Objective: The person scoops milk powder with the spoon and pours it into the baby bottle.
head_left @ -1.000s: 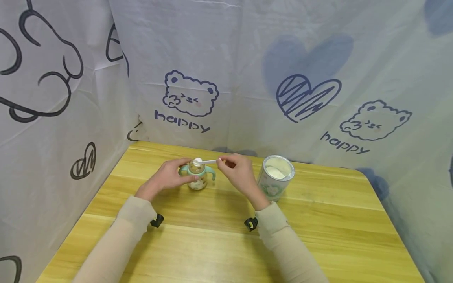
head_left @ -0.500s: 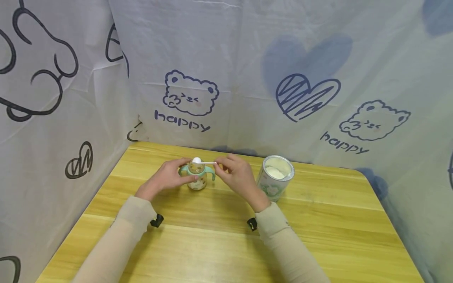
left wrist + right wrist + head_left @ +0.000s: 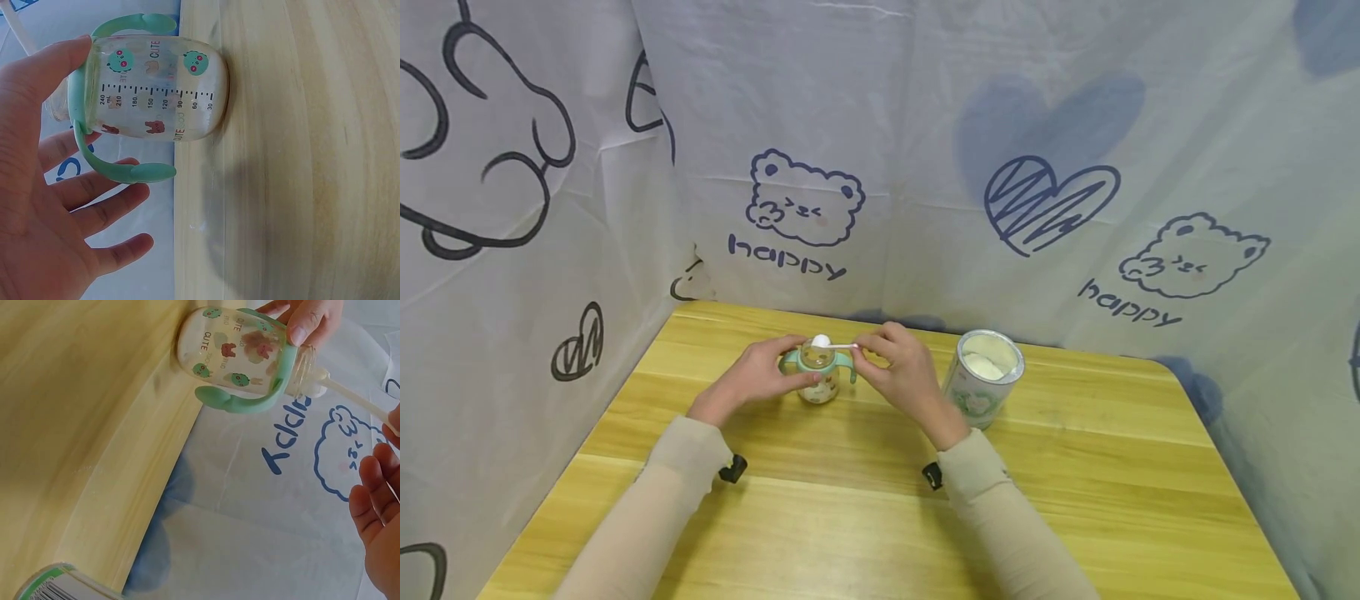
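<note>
With the left hand (image 3: 752,379) curled around the baby bottle (image 3: 817,372) standing on the table (image 3: 1075,467) and the right hand (image 3: 898,371) pinching the heaped scoop (image 3: 831,342) over its narrow mouth, a hasty tilt could spill powder beside the neck.

A wooden table (image 3: 1075,500) with pale yellow grain is carrying two items, both toward its far edge. A clear baby bottle (image 3: 817,372) with green handles is standing upright left of centre. An open tin (image 3: 983,377) holding white powder is standing to its right, apart from the bottle.
</note>
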### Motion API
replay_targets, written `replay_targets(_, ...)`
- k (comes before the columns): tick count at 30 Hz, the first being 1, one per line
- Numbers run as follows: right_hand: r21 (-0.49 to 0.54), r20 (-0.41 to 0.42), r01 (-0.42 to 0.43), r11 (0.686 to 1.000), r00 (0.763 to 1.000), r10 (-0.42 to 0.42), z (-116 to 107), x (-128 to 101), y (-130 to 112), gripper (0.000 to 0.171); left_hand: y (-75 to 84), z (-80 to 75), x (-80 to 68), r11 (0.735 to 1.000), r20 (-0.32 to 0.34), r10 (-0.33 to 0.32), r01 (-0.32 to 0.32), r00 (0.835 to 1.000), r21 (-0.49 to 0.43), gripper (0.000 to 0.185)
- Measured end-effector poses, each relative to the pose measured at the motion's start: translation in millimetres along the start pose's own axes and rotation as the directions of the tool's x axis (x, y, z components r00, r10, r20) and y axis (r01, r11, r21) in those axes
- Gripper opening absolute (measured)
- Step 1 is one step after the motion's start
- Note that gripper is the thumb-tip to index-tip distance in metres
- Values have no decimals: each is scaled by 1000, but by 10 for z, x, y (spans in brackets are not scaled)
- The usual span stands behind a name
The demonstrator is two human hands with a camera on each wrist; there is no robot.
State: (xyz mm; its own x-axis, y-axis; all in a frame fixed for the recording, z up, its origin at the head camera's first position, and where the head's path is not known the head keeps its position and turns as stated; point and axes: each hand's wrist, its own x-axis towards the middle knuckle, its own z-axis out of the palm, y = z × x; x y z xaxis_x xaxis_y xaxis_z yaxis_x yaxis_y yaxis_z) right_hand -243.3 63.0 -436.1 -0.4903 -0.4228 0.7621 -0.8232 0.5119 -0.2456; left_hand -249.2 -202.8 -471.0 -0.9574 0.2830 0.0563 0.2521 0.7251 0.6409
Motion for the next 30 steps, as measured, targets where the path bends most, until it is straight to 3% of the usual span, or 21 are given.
replay_targets(8,95,-22,-26,995,999,28,62,2,-10,5,5,-1,-12,1000,4,-5,5,1000,1,85)
replay_targets(15,102,-26,-31,994,999,34,83,-2,-20,4,-8,14,-6,1000,2,0,0,1000,1,85)
replay_targets(30,-6,-7,152,988,988,-152,60,-20,5,5,9,10,-11,1000,7,-6,6,1000,-16,83)
